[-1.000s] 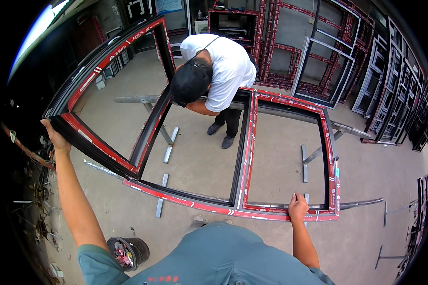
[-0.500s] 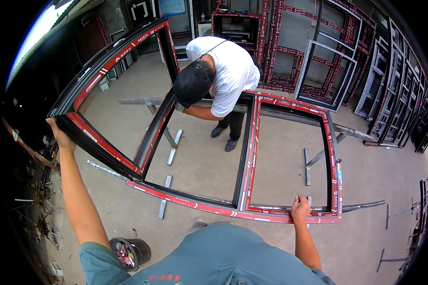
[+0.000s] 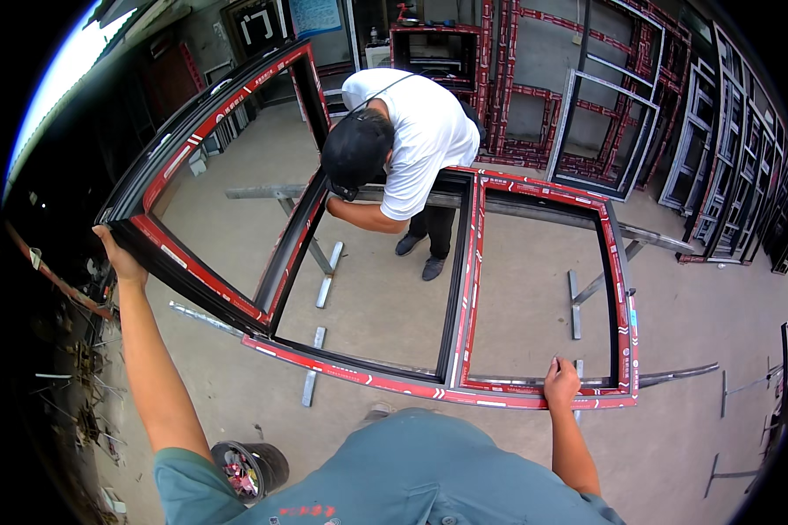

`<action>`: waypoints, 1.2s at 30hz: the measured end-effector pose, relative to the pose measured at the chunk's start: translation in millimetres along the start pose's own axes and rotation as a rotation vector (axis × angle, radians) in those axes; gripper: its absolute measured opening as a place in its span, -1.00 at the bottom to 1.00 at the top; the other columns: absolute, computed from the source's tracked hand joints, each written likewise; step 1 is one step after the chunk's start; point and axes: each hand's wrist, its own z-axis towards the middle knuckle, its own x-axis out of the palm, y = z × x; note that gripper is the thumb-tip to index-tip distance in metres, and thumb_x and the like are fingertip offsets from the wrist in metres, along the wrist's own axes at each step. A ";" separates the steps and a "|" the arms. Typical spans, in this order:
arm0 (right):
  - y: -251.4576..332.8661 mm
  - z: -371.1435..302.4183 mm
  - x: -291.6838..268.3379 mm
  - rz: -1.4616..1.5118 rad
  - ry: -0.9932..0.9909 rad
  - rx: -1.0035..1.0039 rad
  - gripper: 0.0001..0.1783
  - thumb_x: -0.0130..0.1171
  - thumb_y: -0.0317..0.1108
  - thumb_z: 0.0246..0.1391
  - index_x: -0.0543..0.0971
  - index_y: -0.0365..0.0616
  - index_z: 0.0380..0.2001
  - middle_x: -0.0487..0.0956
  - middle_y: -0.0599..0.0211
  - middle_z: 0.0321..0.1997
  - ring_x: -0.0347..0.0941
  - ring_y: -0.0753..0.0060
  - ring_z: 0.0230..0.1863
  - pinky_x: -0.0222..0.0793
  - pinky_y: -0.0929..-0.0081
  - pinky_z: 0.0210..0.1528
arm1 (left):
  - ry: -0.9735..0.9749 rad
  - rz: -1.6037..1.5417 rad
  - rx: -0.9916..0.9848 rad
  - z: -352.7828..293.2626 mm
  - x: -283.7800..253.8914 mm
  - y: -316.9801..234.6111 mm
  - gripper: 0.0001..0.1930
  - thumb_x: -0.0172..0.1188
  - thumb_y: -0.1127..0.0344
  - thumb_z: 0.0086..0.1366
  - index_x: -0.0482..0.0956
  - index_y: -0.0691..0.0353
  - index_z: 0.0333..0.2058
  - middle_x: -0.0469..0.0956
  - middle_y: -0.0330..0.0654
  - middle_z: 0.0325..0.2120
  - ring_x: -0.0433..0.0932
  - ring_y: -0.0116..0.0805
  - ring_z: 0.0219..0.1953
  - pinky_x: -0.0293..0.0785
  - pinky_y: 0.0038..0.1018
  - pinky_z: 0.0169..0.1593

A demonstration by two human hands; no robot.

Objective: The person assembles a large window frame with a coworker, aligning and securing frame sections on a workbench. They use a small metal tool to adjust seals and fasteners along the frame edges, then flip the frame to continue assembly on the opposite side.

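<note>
A large window frame (image 3: 394,385), dark with red protective tape, lies across metal supports in front of me. Its hinged sash (image 3: 203,275) is swung up and outward on the left. My left hand (image 3: 124,255) is closed around the sash's near outer corner. With bent fingers, my right hand (image 3: 561,383) grips the frame's near rail towards the right end. Opposite me a person in a white shirt (image 3: 433,122) and black cap bends over the joint between sash and frame. That person's hand is mostly hidden behind the frame bar.
Metal trestle bars (image 3: 665,238) stick out beyond the frame, their feet (image 3: 313,367) on the concrete floor. A black bucket (image 3: 271,468) of scraps stands by my left side. More frames (image 3: 600,140) lean at the back right. Cluttered offcuts (image 3: 87,411) lie far left.
The whole view has shifted slightly, so everything sits a little further right. Both my hands keep their grip. The other person's gloved hand, visible before, is now mostly hidden at the joint.
</note>
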 end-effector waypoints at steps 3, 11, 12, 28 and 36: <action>5.1 -0.1 -2.6 0.004 0.000 0.009 -0.87 0.23 -0.37 0.18 0.66 -0.19 -0.28 0.63 0.08 -0.37 0.58 -0.08 -0.33 0.48 0.10 -0.25 | 0.019 -0.008 -0.028 3.6 -10.1 1.9 -0.12 -0.11 -0.54 0.32 0.48 0.22 0.15 0.59 -0.20 0.00 0.54 -0.27 0.04 0.42 -0.34 0.17; 4.0 0.6 -1.4 0.018 -0.031 -0.016 -0.87 0.22 -0.37 0.19 0.66 -0.18 -0.28 0.61 0.09 -0.37 0.57 -0.07 -0.33 0.47 0.08 -0.26 | 0.121 -0.002 -0.038 8.3 -19.1 3.9 -0.13 -0.09 -0.55 0.31 0.52 0.23 0.09 0.62 -0.21 -0.08 0.56 -0.29 -0.03 0.45 -0.39 0.12; 2.7 0.0 -1.8 0.019 -0.036 -0.020 -0.87 0.22 -0.37 0.19 0.66 -0.18 -0.28 0.61 0.09 -0.38 0.57 -0.07 -0.33 0.47 0.08 -0.27 | 0.106 0.000 -0.032 7.0 -16.3 5.2 -0.13 -0.09 -0.55 0.31 0.51 0.23 0.09 0.62 -0.21 -0.08 0.56 -0.29 -0.03 0.45 -0.38 0.12; 10.5 1.9 -5.3 -0.018 0.023 0.032 -0.84 0.22 -0.34 0.21 0.68 -0.18 -0.26 0.67 0.07 -0.29 0.62 -0.07 -0.28 0.52 0.13 -0.21 | 0.064 0.019 -0.048 11.2 -25.0 4.5 -0.07 -0.16 -0.57 0.31 0.48 0.26 0.16 0.58 -0.16 0.06 0.52 -0.23 0.09 0.38 -0.33 0.24; 11.5 2.6 -8.1 -0.012 0.042 0.030 -0.84 0.21 -0.34 0.22 0.68 -0.19 -0.24 0.67 0.05 -0.29 0.61 -0.08 -0.29 0.51 0.13 -0.22 | 0.036 0.005 -0.021 6.8 -15.8 3.3 -0.09 -0.14 -0.56 0.31 0.49 0.24 0.15 0.59 -0.17 0.04 0.52 -0.25 0.07 0.39 -0.35 0.21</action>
